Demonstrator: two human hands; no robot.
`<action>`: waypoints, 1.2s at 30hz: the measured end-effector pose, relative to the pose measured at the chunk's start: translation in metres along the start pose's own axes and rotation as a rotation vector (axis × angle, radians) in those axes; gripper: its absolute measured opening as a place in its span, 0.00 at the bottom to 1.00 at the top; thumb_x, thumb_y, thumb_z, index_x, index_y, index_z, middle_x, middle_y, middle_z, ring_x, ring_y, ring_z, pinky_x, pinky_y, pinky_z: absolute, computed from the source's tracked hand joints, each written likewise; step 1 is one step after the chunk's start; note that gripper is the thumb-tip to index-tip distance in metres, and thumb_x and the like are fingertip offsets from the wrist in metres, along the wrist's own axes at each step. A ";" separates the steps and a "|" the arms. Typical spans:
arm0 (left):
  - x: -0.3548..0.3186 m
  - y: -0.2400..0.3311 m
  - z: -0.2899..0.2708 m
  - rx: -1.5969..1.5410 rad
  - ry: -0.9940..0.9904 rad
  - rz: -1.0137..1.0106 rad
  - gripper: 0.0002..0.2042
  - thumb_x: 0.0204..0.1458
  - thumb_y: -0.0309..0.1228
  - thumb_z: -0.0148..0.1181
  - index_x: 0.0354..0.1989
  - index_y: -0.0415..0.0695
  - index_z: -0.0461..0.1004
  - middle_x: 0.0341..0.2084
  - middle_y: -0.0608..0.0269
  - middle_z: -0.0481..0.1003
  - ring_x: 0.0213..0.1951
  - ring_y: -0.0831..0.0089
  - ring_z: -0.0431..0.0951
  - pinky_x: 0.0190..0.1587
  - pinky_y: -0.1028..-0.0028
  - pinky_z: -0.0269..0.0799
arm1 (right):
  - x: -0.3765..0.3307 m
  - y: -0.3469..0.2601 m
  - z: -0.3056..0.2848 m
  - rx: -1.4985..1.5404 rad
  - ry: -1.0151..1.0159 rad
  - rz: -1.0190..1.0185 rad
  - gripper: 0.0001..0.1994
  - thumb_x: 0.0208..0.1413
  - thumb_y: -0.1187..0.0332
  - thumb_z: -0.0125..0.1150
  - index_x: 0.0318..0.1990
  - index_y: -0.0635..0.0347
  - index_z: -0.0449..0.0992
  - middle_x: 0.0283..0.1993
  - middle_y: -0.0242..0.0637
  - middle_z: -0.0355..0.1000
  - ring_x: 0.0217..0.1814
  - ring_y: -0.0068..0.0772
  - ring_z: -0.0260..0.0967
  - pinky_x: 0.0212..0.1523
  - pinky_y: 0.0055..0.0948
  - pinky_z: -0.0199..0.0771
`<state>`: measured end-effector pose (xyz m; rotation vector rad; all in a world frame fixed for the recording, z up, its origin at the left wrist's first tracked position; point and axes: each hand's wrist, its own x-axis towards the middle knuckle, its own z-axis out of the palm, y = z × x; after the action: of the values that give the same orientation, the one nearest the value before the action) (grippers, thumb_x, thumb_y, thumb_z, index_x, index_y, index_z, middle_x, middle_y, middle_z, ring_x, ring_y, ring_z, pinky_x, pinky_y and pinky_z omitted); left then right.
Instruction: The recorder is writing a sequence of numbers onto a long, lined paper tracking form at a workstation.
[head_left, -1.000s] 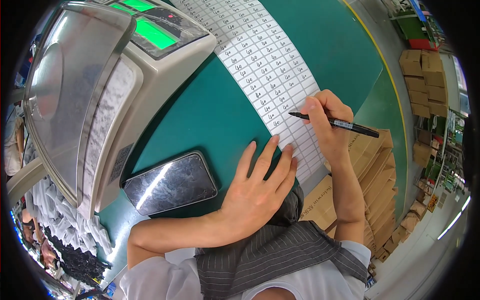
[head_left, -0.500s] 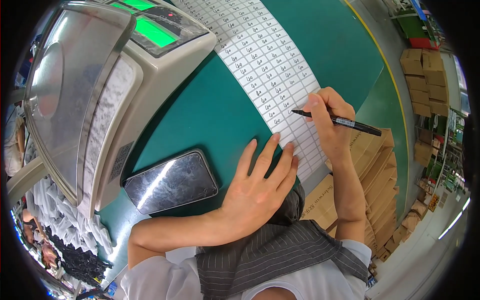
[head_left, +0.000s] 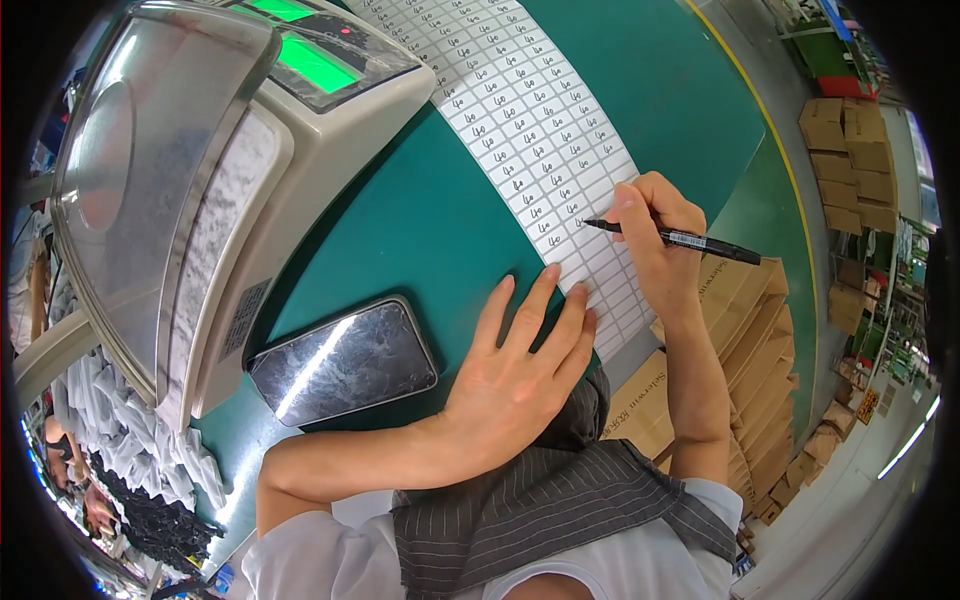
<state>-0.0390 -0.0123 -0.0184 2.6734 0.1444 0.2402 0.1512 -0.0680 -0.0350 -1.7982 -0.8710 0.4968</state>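
A long white label sheet [head_left: 545, 120] runs from the far edge of the green table toward me, split into small rectangles. Handwritten marks fill the upper labels, while those nearer me and some along the right side are blank. My right hand [head_left: 660, 235] grips a black marker pen [head_left: 715, 246], its tip touching a label in the middle of the sheet. Fingers spread, my left hand [head_left: 520, 370] lies flat, with its fingertips on the sheet's left edge. A dark smartphone [head_left: 342, 362] with a glossy screen rests to the left of that hand.
A weighing scale [head_left: 330, 130] with green displays and a clear cover stands at the left. Cardboard [head_left: 740, 370] lies below the table at right, and boxes [head_left: 850, 160] are stacked beyond the yellow floor line. White bundled pieces [head_left: 135, 420] sit at the lower left.
The mark under the pen tip has gained strokes. My right hand has shifted very slightly, and my left hand stays in place.
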 end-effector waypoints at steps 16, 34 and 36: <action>-0.003 0.000 0.006 0.023 0.032 -0.026 0.19 0.45 0.29 0.58 0.48 0.42 0.74 0.55 0.56 0.67 0.60 0.53 0.62 0.61 0.48 0.55 | -0.022 -0.019 0.000 0.094 -0.005 -0.109 0.10 0.57 0.73 0.56 0.23 0.64 0.70 0.20 0.29 0.69 0.20 0.13 0.60 0.21 0.17 0.59; -0.001 0.000 0.005 0.012 0.062 0.010 0.19 0.45 0.29 0.55 0.48 0.38 0.73 0.54 0.50 0.67 0.61 0.48 0.62 0.60 0.47 0.57 | -0.024 -0.004 0.014 0.036 -0.025 0.004 0.10 0.55 0.72 0.61 0.23 0.64 0.70 0.16 0.28 0.66 0.18 0.12 0.56 0.19 0.19 0.55; -0.001 0.000 0.005 0.016 0.057 0.011 0.19 0.45 0.29 0.55 0.47 0.38 0.73 0.54 0.50 0.67 0.61 0.48 0.62 0.60 0.47 0.57 | -0.024 -0.003 0.014 0.027 -0.023 -0.004 0.11 0.55 0.72 0.61 0.23 0.64 0.70 0.16 0.28 0.65 0.18 0.12 0.55 0.18 0.19 0.54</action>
<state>-0.0390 -0.0142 -0.0231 2.6853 0.1507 0.3204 0.1250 -0.0771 -0.0385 -1.7691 -0.8794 0.5257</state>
